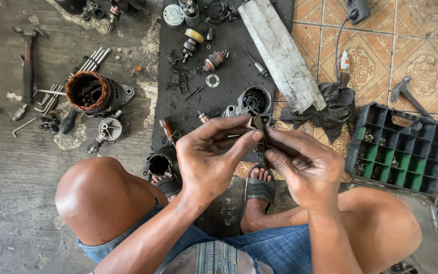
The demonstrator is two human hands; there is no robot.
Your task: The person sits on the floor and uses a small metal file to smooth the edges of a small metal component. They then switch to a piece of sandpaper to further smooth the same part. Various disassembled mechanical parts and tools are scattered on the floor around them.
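Above the black mat (229, 96), a small dark metal part (257, 124) is pinched between the closed fingertips of the left hand (211, 157) and right hand (300, 167), apparently being worked loose or fitted, so steady opposing pressure seems needed next.

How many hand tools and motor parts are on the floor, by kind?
Hammers: 2 — one at left, one at right
Screwdrivers: 2 — black handle, brown handle
Copper-wound stator housing: 1
Armature: 1
Compartment organiser box: 1
Total: 7
The left hand and right hand pinch a small dark metal part.
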